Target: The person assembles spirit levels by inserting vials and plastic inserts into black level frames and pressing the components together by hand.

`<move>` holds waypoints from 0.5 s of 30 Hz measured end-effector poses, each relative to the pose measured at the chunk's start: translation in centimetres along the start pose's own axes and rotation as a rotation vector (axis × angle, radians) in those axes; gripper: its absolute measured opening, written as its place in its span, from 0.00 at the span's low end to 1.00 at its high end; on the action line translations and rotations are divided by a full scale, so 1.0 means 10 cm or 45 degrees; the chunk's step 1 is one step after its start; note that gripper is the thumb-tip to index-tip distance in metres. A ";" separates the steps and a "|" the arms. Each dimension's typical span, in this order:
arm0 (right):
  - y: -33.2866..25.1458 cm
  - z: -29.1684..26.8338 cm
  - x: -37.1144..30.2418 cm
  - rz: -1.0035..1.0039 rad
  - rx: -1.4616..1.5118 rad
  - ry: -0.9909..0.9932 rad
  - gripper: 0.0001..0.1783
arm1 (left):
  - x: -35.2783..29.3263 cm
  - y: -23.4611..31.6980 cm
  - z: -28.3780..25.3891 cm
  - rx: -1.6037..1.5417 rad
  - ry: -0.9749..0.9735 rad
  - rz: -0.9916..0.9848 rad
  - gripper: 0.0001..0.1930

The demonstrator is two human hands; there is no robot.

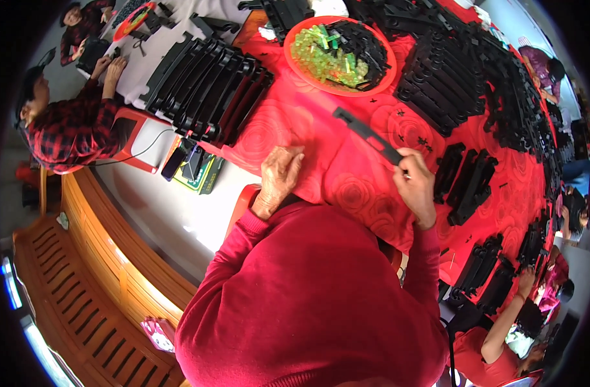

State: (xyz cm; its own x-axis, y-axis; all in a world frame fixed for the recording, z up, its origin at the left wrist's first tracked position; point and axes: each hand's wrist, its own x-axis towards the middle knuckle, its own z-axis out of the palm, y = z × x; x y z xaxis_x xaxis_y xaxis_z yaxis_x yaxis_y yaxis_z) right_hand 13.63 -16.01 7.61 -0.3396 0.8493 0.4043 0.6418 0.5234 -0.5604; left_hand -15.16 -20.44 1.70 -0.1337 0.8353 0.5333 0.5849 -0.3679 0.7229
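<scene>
Black and slim, the long part (361,128) in the upper middle of the frame slants up-left from the right hand (416,182), whose thumb and fingers pinch its lower end, while the left hand (281,173), fingers curled together, sits apart from it.

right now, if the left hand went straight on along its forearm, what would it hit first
Probably the red tray, at its near rim; the left hand looks low over the cloth, but depth is unclear.

Slatted wooden bench (123,274), small pink item (158,334), green box (211,175), person in checked shirt (66,137), another person in red (472,355)
</scene>
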 end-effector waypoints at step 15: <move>0.06 0.85 0.62 -0.317 0.043 -0.322 0.09 | 0.31 -0.37 -0.16 0.321 -0.198 -0.008 0.32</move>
State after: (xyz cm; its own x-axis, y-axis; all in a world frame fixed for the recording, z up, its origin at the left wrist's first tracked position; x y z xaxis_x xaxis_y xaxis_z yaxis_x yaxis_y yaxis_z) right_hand 6.13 -9.85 3.62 -0.6450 0.6832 0.3423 0.4963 0.7152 -0.4922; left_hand -18.98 -17.12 1.42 -0.0249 0.8970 0.4413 0.7676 -0.2656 0.5833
